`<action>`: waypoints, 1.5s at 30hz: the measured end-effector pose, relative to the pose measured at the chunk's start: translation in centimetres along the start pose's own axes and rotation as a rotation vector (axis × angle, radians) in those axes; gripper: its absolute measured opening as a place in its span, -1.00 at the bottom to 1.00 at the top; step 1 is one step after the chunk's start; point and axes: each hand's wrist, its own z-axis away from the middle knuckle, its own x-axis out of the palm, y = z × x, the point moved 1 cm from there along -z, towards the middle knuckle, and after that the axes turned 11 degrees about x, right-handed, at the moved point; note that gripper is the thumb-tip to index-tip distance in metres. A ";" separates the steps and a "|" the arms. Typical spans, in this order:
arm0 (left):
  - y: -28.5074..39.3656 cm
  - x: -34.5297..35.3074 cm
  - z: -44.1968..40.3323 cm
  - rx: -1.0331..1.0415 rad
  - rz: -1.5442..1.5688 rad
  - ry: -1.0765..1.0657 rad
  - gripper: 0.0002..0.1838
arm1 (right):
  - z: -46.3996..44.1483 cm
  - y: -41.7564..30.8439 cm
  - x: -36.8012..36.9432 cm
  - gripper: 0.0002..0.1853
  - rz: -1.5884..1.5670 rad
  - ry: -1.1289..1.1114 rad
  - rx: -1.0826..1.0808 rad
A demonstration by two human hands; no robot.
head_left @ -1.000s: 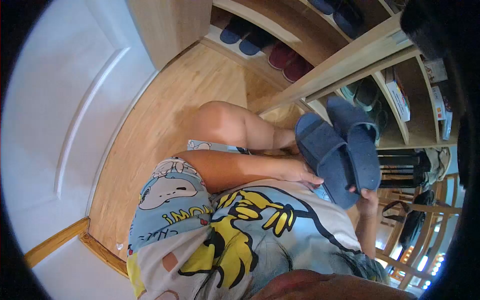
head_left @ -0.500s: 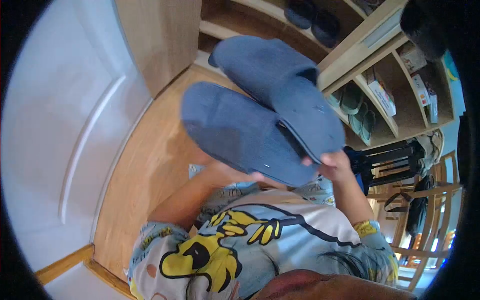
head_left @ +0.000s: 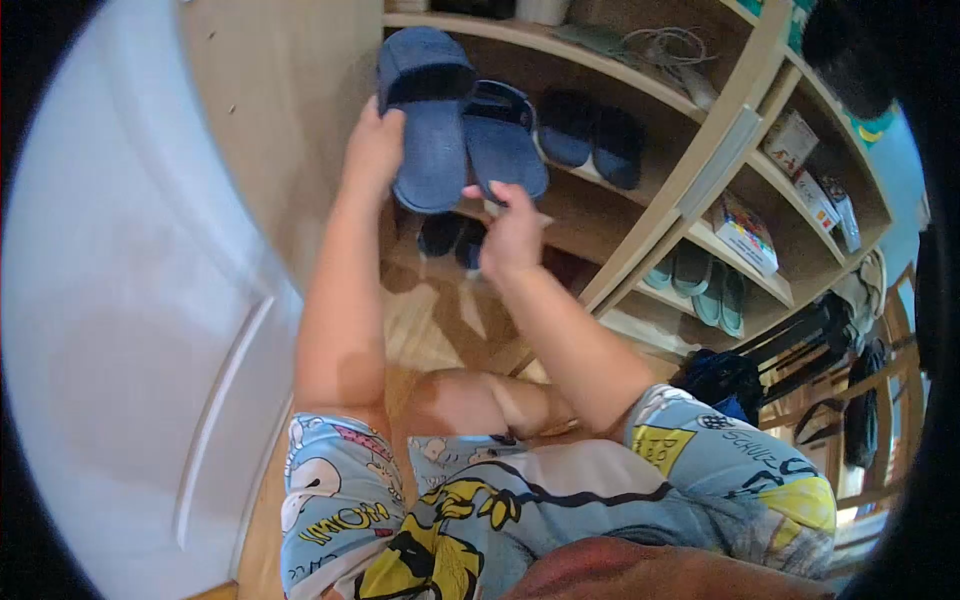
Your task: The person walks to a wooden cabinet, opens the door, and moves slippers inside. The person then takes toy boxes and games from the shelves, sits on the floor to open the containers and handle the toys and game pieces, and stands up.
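Observation:
A pair of dark blue slide slippers is held out at the shoe cabinet, toes pointing away from me. My left hand [head_left: 375, 150] grips the left slipper [head_left: 430, 150] by its outer side, just behind the strap. With fingers and thumb at the heel, my right hand [head_left: 512, 230] holds the right slipper [head_left: 502, 155]. That slipper reaches in over a shelf, beside another pair of dark slippers [head_left: 590, 145]. The left slipper overlaps the right one's edge slightly.
The wooden cabinet's shelf [head_left: 600, 200] curves to the right, with dark shoes [head_left: 450, 240] lower down. Green slippers [head_left: 700, 285] and boxes [head_left: 745, 235] fill side compartments. An open wooden door panel [head_left: 270, 110] stands left, near a white door [head_left: 120, 300].
Both hands have carried the slippers forward from near my body to the cabinet. The slippers have turned and now lie side by side, toes away. My left hand now holds the left slipper's side.

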 end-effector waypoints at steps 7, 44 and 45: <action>-6.7 0.3 -3.1 -0.630 0.071 -0.169 -0.54 | -4.5 4.0 -0.4 -0.72 0.034 0.247 0.010; -9.9 12.0 -0.6 0.677 -0.506 -0.078 -0.62 | 1.5 5.0 -9.1 -0.54 0.376 0.164 -0.129; -9.9 12.1 -0.5 0.674 -0.504 -0.075 -0.62 | 2.3 4.7 -9.2 -0.53 0.400 0.129 -0.132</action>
